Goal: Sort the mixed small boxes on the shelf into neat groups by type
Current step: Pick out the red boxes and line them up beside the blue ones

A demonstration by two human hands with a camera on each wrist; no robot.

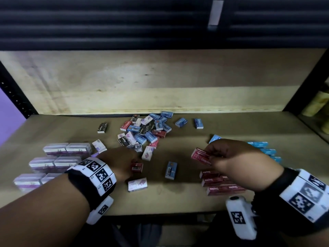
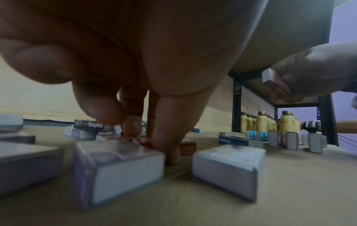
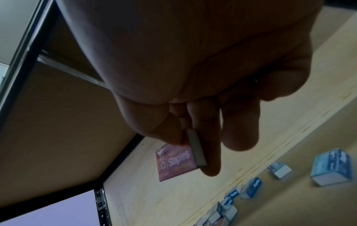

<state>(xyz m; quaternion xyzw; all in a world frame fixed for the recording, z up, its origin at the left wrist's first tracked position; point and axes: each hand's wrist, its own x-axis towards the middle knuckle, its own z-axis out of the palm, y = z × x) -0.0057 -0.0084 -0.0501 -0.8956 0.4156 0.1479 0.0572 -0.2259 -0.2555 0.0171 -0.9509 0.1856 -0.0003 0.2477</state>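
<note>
A mixed pile of small staple boxes [image 1: 146, 129], blue, red, black and white-pink, lies at the back middle of the wooden shelf [image 1: 178, 198]. My left hand [image 1: 132, 164] reaches down in front of the pile, and its thumb and fingers [image 2: 166, 146] pinch a small red box [image 1: 137, 167] that rests on the shelf. Raised above the shelf, my right hand [image 1: 211, 156] pinches a red Staples box [image 1: 200, 155] by one end; its printed face [image 3: 174, 162] shows in the right wrist view. Below it lies a row of red boxes [image 1: 219, 183].
Stacks of purple-white boxes [image 1: 58, 157] fill the left front. Light blue boxes [image 1: 263, 148] line up at the right. Loose on the shelf are a blue box [image 1: 170, 170], a white-pink box [image 1: 137, 184] and a black box [image 1: 102, 127]. Yellow bottles [image 2: 270, 122] stand beyond the right post.
</note>
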